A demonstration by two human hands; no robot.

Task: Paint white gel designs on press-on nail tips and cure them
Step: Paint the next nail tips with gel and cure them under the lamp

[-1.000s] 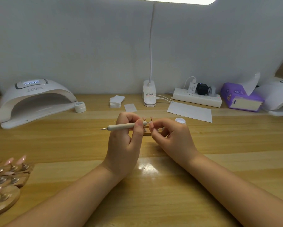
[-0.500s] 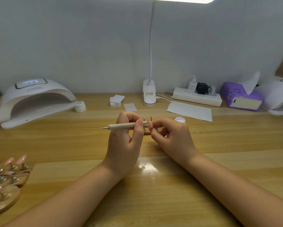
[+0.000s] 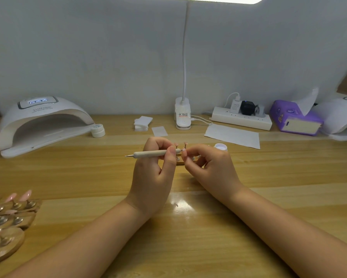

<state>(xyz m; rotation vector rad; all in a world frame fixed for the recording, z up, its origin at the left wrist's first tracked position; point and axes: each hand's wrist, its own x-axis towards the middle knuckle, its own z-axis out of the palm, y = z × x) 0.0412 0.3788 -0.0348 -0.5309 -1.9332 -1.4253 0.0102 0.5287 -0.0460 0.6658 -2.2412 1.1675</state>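
lying crosswise in left hand, dotting tool, tip toward right hand

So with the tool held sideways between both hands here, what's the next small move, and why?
Probably turn the dotting tool tip-down toward the open gel pot. The left hand grips its shaft level above the table, the right hand pinches at its right end, so nothing is being painted. The small nail stand sits just behind the hands.
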